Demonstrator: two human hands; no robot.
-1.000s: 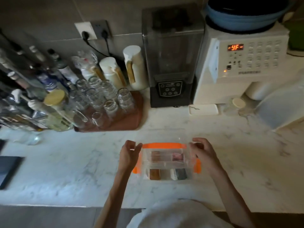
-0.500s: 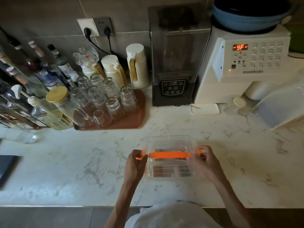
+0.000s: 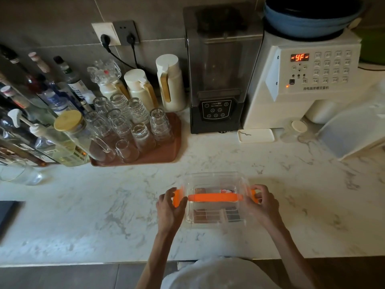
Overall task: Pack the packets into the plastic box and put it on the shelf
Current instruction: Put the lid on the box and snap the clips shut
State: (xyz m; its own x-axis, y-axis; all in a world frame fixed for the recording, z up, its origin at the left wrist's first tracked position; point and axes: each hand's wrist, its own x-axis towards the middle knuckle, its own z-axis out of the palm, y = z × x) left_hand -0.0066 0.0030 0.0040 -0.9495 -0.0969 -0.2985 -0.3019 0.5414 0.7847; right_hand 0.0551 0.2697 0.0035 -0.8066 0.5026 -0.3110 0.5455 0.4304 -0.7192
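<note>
A clear plastic box (image 3: 216,180) with a lid stands on the marble counter in front of me. An orange handle (image 3: 215,198) lies across its top, and orange clips sit at both ends. Several brown and dark packets (image 3: 208,215) show through the lid. My left hand (image 3: 169,209) presses the orange clip at the box's left end. At the right end my right hand (image 3: 263,205) holds the other orange clip. Both hands grip the box from the sides.
A brown tray (image 3: 164,153) of upturned glasses stands behind the box to the left, with bottles (image 3: 41,113) further left. A black blender (image 3: 218,80) and a white machine (image 3: 302,80) line the back wall. A small white dish (image 3: 256,135) lies behind the box.
The orange handle has swung from the box's far edge to lie flat across the lid. Both hands slid down onto the side clips.
</note>
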